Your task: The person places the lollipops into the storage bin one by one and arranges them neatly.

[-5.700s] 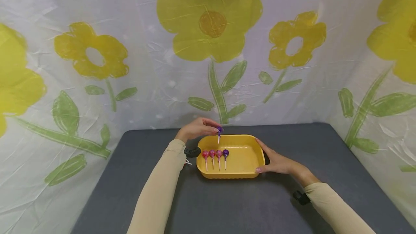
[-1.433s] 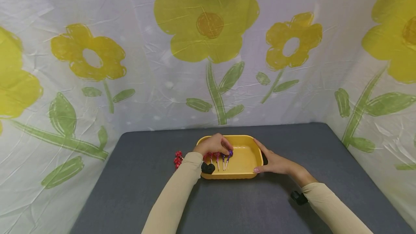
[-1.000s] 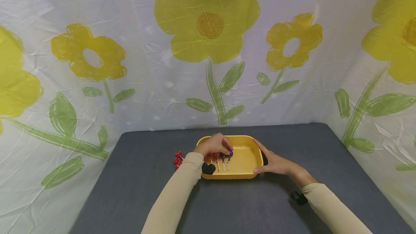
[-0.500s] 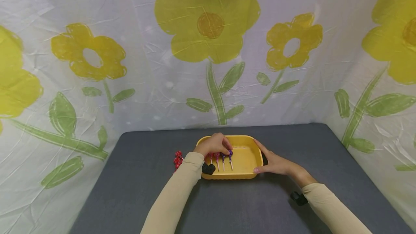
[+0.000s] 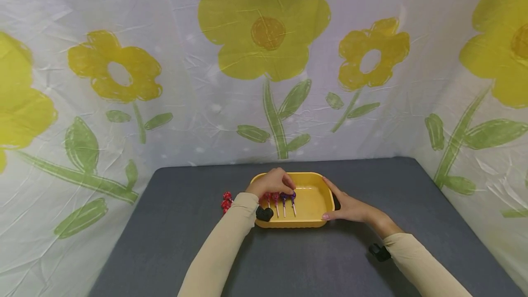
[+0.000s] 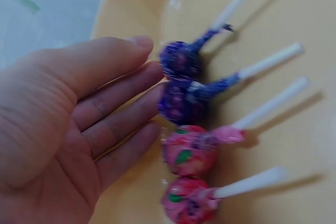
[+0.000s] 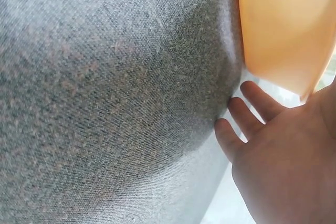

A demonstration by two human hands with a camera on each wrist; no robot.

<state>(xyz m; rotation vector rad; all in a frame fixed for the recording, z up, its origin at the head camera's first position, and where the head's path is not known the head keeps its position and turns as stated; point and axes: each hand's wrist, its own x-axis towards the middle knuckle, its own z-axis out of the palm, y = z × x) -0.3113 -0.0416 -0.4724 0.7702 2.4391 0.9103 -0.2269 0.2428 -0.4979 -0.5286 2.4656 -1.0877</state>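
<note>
A yellow tray (image 5: 294, 224) stands on the dark table, holding a row of wrapped lollipops. In the left wrist view, two purple lollipops (image 6: 181, 100) lie beside two pink lollipops (image 6: 190, 153), white sticks pointing the same way. My left hand (image 5: 272, 182) is over the tray's left part, its fingertips at the purple heads. The thumb stands slightly off the end lollipop, and nothing is pinched. At the tray's right end rests my right hand (image 5: 350, 205), thumb by the front corner and a finger by the back corner. Its other fingers (image 7: 247, 116) extend beside the tray wall.
Several red lollipops (image 5: 226, 203) lie on the table left of the tray, partly hidden by the left sleeve. A flower-printed cloth (image 5: 198, 118) hangs behind the table. The tray's right part shows bare floor (image 5: 311, 200).
The purple lollipop my left hand held above the tray now lies at the right end of the row. Its stick has swung rightward, and my fingers have eased off it. The right hand stays put.
</note>
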